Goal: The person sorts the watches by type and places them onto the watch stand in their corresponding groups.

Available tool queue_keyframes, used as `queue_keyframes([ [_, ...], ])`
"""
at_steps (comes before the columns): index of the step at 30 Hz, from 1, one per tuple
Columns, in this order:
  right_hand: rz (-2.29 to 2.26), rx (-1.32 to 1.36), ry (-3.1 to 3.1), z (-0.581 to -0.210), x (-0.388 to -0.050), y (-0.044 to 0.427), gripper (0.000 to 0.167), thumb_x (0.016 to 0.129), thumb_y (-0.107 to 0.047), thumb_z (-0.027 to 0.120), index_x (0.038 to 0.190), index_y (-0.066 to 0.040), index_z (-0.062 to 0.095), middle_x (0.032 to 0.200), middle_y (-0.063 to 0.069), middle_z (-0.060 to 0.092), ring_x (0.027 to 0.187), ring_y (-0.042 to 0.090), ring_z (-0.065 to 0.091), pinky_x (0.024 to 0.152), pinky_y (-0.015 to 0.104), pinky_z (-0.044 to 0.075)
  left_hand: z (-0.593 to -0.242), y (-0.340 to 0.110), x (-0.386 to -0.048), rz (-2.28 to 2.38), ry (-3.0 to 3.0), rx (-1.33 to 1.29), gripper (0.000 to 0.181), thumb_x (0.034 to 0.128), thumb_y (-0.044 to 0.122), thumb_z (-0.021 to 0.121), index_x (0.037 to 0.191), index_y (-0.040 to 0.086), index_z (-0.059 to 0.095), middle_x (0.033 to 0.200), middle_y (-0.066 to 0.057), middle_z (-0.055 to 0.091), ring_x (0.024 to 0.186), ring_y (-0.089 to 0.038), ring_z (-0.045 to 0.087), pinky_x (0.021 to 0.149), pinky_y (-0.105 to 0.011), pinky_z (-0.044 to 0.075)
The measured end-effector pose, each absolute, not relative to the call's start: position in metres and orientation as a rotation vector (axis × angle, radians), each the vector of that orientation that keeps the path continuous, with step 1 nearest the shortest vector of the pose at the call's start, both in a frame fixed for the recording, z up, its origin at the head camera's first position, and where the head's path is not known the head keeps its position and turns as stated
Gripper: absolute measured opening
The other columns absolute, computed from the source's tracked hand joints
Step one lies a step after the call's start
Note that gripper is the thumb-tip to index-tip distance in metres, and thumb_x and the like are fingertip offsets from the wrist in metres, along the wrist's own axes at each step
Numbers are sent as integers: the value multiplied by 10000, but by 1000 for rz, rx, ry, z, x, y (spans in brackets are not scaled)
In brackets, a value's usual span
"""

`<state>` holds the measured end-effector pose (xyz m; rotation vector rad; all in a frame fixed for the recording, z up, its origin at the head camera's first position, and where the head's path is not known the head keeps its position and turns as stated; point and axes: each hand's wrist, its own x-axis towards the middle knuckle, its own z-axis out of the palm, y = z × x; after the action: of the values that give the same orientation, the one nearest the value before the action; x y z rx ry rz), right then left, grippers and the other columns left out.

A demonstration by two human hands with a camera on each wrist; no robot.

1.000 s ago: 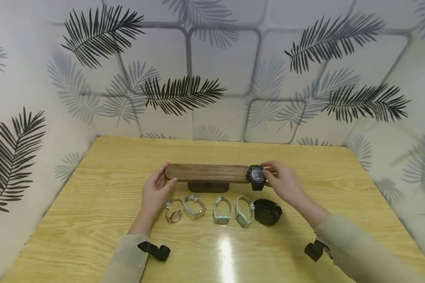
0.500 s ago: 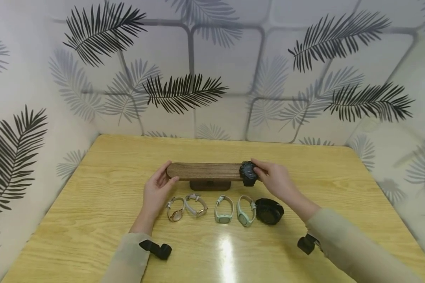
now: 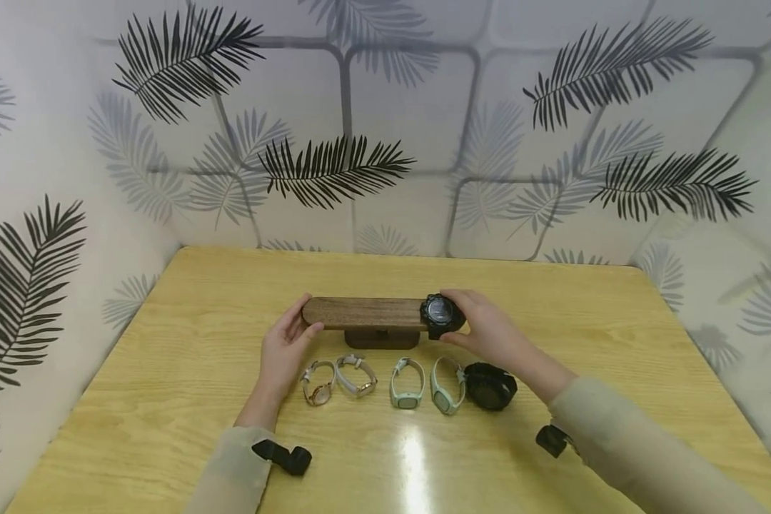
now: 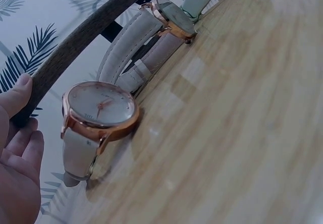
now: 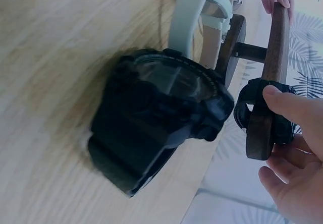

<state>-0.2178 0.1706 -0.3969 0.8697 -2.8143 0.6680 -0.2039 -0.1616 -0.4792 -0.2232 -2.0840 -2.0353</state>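
A dark wooden bar on a short stand lies crosswise on the table. My left hand grips its left end between thumb and fingers. Around the bar near its right end is a black watch, pinched by my right hand. In the right wrist view the thumb presses the black strap, and the bar's end sticks out past it. Below the bar, a second black watch lies at the right of the row.
In the same row are two mint-green watches and two pale-strapped watches with rose-gold cases. The wooden table meets a leaf-patterned wall behind.
The black watch has moved left along the bar from its right end, and my right hand has moved left with it. My left hand keeps its grip on the left end.
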Motion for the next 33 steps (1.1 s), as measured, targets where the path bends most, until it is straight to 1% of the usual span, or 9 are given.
queue_keyframes([
  [3, 704, 902, -2799, -397, -219, 167, 668, 779, -190, 811, 1316, 44, 489, 1244, 217, 562, 1146, 355, 534, 963, 471, 455, -483, -160, -202, -2046, -2065, -233, 580, 912, 125, 644, 1439, 50, 413, 1499, -119, 342, 1357, -226, 349, 1039, -219, 353],
  [9, 663, 932, -2792, -396, -223, 159, 654, 754, -245, 831, 1262, 37, 533, 1207, 192, 591, 1138, 347, 541, 984, 465, 440, -480, -158, -201, -2123, -2043, -218, 585, 902, 89, 635, 1440, 49, 408, 1505, -126, 326, 1356, -191, 350, 1026, -200, 361],
  [14, 645, 922, -2794, -393, -226, 150, 657, 732, -285, 844, 1233, 30, 560, 1187, 182, 608, 1121, 351, 553, 963, 470, 452, -476, -159, -204, -2153, -2043, -241, 570, 920, 39, 602, 1444, 13, 381, 1500, -172, 310, 1364, -247, 333, 1022, -213, 372],
  [17, 617, 929, -2801, -392, -228, 146, 651, 731, -298, 843, 1228, 20, 566, 1183, 171, 613, 1115, 343, 559, 950, 467, 462, -477, -160, -205, -2145, -2048, -239, 574, 920, 34, 602, 1446, 9, 374, 1501, -173, 308, 1365, -252, 330, 1022, -209, 371],
  [22, 594, 939, -2826, -392, -227, 141, 666, 742, -313, 834, 1249, 17, 556, 1195, 168, 610, 1121, 337, 555, 960, 459, 459, -481, -160, -204, -2112, -2059, -230, 575, 918, 87, 618, 1446, 48, 394, 1500, -131, 328, 1360, -216, 344, 1032, -205, 358],
  [26, 596, 953, -2859, -390, -225, 143, 769, 744, -312, 830, 1339, 33, 487, 1285, 207, 554, 1189, 358, 513, 1020, 464, 414, -482, -160, -203, -2093, -2053, -243, 571, 921, 106, 624, 1443, 50, 401, 1500, -117, 335, 1359, -207, 346, 1042, -214, 349],
  [28, 602, 961, -2864, -388, -223, 148, 777, 759, -290, 821, 1365, 35, 460, 1313, 215, 530, 1209, 363, 497, 1034, 466, 400, -482, -160, -203, -2090, -2048, -246, 571, 922, 102, 623, 1446, 56, 399, 1504, -116, 328, 1363, -209, 338, 1046, -213, 341],
  [30, 610, 978, -2843, -385, -219, 153, 717, 783, -248, 805, 1352, 34, 473, 1291, 206, 542, 1185, 352, 513, 1012, 461, 420, -482, -160, -203, -2087, -2044, -242, 571, 922, 98, 623, 1447, 64, 401, 1505, -115, 326, 1365, -212, 335, 1048, -211, 338],
  [33, 570, 1036, -2802, -381, -210, 164, 576, 812, -192, 781, 1289, 15, 534, 1182, 160, 594, 1090, 308, 557, 928, 436, 477, -481, -161, -202, -2091, -2047, -224, 573, 920, 102, 628, 1447, 79, 405, 1504, -108, 327, 1364, -203, 337, 1047, -206, 339],
])
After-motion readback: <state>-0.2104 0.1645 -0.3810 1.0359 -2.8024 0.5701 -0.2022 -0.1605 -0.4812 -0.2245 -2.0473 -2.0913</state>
